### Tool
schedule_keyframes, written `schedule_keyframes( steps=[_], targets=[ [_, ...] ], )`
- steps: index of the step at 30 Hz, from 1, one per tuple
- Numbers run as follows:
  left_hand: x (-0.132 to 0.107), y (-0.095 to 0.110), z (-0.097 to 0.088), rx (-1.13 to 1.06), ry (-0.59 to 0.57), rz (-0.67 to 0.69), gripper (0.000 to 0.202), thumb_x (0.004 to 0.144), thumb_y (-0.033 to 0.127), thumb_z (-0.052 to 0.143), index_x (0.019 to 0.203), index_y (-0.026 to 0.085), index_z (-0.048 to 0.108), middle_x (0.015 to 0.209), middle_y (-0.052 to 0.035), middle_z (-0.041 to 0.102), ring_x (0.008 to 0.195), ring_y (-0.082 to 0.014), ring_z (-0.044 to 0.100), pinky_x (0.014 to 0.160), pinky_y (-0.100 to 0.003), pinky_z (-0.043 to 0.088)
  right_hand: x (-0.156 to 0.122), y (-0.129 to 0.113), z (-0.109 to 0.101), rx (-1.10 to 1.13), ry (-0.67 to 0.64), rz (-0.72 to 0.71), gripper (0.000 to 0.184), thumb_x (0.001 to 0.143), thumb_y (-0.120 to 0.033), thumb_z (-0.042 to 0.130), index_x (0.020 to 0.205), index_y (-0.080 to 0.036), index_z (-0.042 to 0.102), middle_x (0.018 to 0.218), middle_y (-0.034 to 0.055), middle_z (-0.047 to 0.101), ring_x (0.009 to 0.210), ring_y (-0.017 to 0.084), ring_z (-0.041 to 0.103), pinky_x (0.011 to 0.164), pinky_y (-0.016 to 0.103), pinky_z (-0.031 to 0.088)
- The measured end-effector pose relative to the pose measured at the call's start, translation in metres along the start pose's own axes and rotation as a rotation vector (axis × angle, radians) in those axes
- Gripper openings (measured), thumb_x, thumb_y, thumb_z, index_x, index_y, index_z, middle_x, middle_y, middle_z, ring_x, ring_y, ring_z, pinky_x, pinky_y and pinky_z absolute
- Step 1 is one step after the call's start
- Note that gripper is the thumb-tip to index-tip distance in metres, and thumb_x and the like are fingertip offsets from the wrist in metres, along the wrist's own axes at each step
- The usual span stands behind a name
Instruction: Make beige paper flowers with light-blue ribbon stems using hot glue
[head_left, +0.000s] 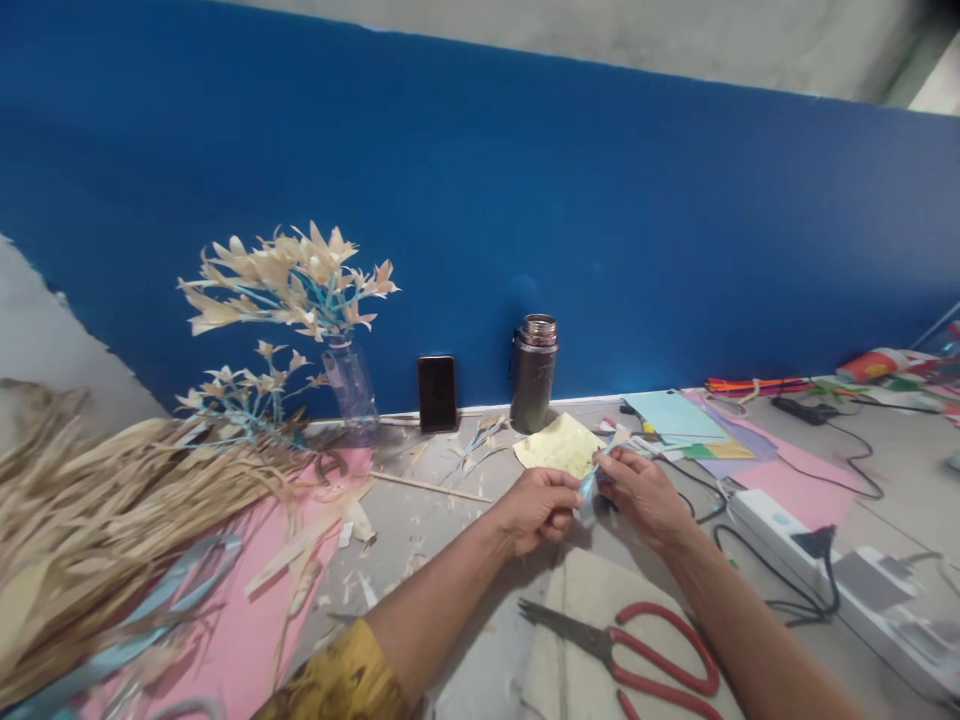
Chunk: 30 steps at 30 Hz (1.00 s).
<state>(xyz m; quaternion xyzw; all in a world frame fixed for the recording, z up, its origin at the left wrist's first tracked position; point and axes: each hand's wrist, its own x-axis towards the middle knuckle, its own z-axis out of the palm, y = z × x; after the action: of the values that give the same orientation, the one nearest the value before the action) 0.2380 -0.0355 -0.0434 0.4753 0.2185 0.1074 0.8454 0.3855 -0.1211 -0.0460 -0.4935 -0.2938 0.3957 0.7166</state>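
My left hand [536, 508] and my right hand [643, 495] meet over the middle of the table, both pinched on a thin light-blue strip [587, 484] held between their fingertips. A small pale piece sticks up from the strip near my right fingers. Just behind the hands lies a yellow sheet [559, 445]. Red-handled scissors [626, 650] lie closed on a beige cloth in front of my forearms.
A heap of dried straw leaves [90, 520] covers pink paper [247, 620] at left. A clear vase of straw flowers [300, 290], a phone [437, 393] and a metal flask [534, 372] stand against the blue wall. Coloured paper sheets [690, 425], cables and a power strip [840, 575] lie at right.
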Motion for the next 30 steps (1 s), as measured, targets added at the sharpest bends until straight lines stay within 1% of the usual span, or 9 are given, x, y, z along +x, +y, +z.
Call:
schedule_keyframes(
  steps=[3,6,9,11,14,17,21,25,30],
  targets=[
    [-0.002,0.002,0.001,-0.028,-0.064,-0.024,0.027,0.057,0.02,0.076,0.07,0.016,0.052,0.051,0.0097,0.039,0.038,-0.0003,0.027,0.042,-0.019,0.007,-0.002,-0.002,0.0,0.051,-0.014,-0.002,0.035,0.059,-0.041,0.091,0.065,-0.017,0.066,0.072,-0.0016,0.055,0.061,0.009,0.044,0.054,0.021,0.037],
    [-0.002,0.002,0.002,-0.038,0.001,0.001,0.027,0.056,0.017,0.075,0.071,0.016,0.053,0.049,0.0095,0.041,0.038,-0.0006,0.026,0.042,-0.019,0.008,-0.002,-0.003,-0.001,0.08,-0.039,0.015,0.035,0.06,-0.043,0.09,0.075,-0.018,0.071,0.072,-0.002,0.054,0.061,0.009,0.043,0.054,0.021,0.038],
    [0.0,-0.001,0.002,-0.036,0.084,0.026,0.028,0.054,0.015,0.074,0.07,0.018,0.052,0.045,0.0109,0.039,0.037,-0.0009,0.023,0.041,-0.02,0.008,-0.001,-0.001,-0.002,0.044,-0.03,0.079,0.041,0.062,-0.051,0.087,0.082,-0.018,0.073,0.069,-0.0018,0.053,0.06,0.01,0.043,0.05,0.02,0.035],
    [0.001,-0.003,0.003,-0.016,0.119,0.047,0.027,0.054,0.016,0.075,0.069,0.018,0.053,0.044,0.011,0.038,0.036,-0.001,0.022,0.041,-0.021,0.008,0.0,0.003,-0.002,0.0,-0.009,0.091,0.041,0.062,-0.053,0.086,0.075,-0.017,0.07,0.066,-0.0022,0.052,0.058,0.01,0.042,0.049,0.02,0.033],
    [0.002,-0.004,0.003,0.027,0.149,0.077,0.028,0.055,0.019,0.077,0.068,0.017,0.053,0.047,0.0094,0.043,0.036,-0.0009,0.024,0.041,-0.021,0.009,0.002,0.008,-0.003,-0.026,0.0,0.046,0.042,0.059,-0.047,0.089,0.059,-0.017,0.061,0.058,-0.0047,0.046,0.053,0.008,0.037,0.048,0.021,0.03],
    [0.0,-0.003,0.003,0.019,0.081,0.064,0.032,0.055,0.022,0.082,0.068,0.017,0.053,0.05,0.0084,0.045,0.038,-0.0013,0.028,0.042,-0.02,0.011,0.002,0.008,-0.003,-0.011,-0.017,0.022,0.043,0.058,-0.045,0.09,0.056,-0.017,0.059,0.057,-0.0048,0.046,0.053,0.008,0.036,0.05,0.023,0.03],
    [-0.003,0.001,-0.001,-0.059,-0.048,-0.017,0.037,0.054,0.021,0.085,0.074,0.016,0.054,0.055,0.0076,0.047,0.041,-0.0012,0.033,0.043,-0.018,0.009,0.0,0.003,-0.004,0.013,-0.051,0.006,0.038,0.058,-0.045,0.091,0.06,-0.017,0.065,0.071,-0.001,0.055,0.06,0.009,0.042,0.054,0.024,0.035],
    [-0.003,0.002,-0.004,-0.118,-0.094,-0.071,0.036,0.055,0.016,0.083,0.076,0.016,0.054,0.055,0.008,0.046,0.041,-0.001,0.032,0.043,-0.016,0.006,-0.002,0.0,-0.005,0.016,-0.091,0.0,0.034,0.059,-0.045,0.09,0.068,-0.018,0.072,0.074,-0.0004,0.057,0.058,0.009,0.042,0.054,0.024,0.034],
    [-0.002,0.001,-0.004,-0.108,-0.132,-0.065,0.029,0.057,0.017,0.081,0.074,0.014,0.058,0.05,0.0074,0.045,0.038,-0.0009,0.03,0.04,-0.017,0.008,-0.002,0.002,-0.008,0.047,-0.098,-0.019,0.033,0.061,-0.043,0.09,0.079,-0.02,0.075,0.075,0.0,0.058,0.063,0.01,0.046,0.059,0.024,0.039]
  ],
)
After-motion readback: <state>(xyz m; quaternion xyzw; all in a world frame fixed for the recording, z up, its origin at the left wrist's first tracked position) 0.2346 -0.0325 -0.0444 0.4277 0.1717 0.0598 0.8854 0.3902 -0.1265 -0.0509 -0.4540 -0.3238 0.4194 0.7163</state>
